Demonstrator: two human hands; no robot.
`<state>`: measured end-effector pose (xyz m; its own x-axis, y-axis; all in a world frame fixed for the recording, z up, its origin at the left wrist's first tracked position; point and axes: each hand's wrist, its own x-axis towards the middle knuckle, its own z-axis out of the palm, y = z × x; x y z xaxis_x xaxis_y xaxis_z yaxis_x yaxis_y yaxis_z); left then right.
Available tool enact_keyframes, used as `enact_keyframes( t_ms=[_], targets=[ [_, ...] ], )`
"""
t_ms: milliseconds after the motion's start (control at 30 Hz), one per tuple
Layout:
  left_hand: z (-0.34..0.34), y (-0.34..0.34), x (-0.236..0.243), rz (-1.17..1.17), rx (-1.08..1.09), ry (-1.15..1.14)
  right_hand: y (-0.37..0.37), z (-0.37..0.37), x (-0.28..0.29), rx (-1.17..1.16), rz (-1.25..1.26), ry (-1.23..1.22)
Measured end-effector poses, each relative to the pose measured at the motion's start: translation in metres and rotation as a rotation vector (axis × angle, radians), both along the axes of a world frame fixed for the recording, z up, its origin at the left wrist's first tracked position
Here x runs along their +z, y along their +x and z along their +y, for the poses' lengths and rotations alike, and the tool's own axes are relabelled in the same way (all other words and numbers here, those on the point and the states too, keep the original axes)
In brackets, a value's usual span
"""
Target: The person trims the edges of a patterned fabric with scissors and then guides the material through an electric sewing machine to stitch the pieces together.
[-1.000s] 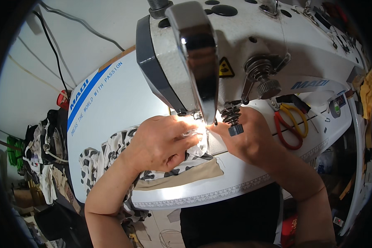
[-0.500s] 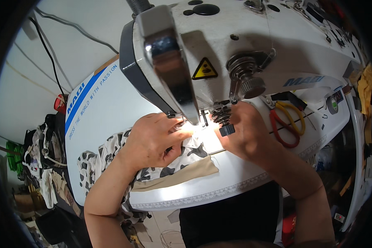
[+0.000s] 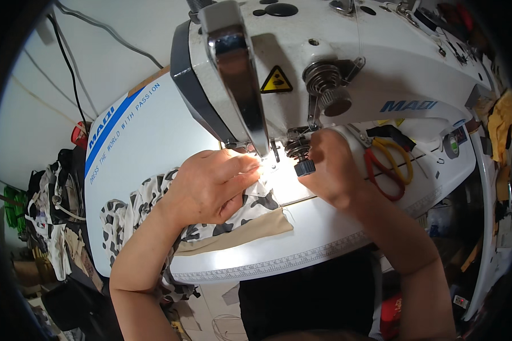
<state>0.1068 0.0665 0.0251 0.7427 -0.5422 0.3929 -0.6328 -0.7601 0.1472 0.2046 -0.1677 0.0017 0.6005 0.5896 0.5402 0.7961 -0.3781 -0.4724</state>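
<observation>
My left hand is closed at the edge of a white fabric piece with black spots, its thumb and index finger pinched together beside the lit needle area. A beige strip runs along the fabric's near edge. Over it all stands a white sewing machine, its presser foot and needle partly lost in glare. My right hand is on the other side of the needle, fingers curled behind a round tension knob. Its fingertips are hidden, so what they hold cannot be made out.
Scissors with red and yellow handles lie right of my right hand. A ruler strip follows the table's near edge. Piled cloth and clutter stand off the left side, and cables hang along the wall.
The whole view has shifted slightly. My right hand has turned a little and drawn up near the tension knob. My left hand keeps its pinch on the fabric.
</observation>
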Motion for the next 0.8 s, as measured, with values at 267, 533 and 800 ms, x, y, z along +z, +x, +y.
enact_keyframes(
  t_ms=[267, 533, 800],
  targets=[
    [0.0033, 0.0012, -0.0003, -0.008, -0.072, 0.030, 0.0078, 0.0052, -0.0036, 0.022, -0.164, -0.007],
    [0.0044, 0.0010, -0.0007, 0.041, -0.067, -0.018, 0.0054, 0.0057, -0.0049, -0.017, -0.124, 0.075],
    [0.0032, -0.0005, -0.0020, 0.022, -0.072, 0.009, 0.0070, 0.0038, -0.0072, 0.021, -0.208, 0.102]
  ],
)
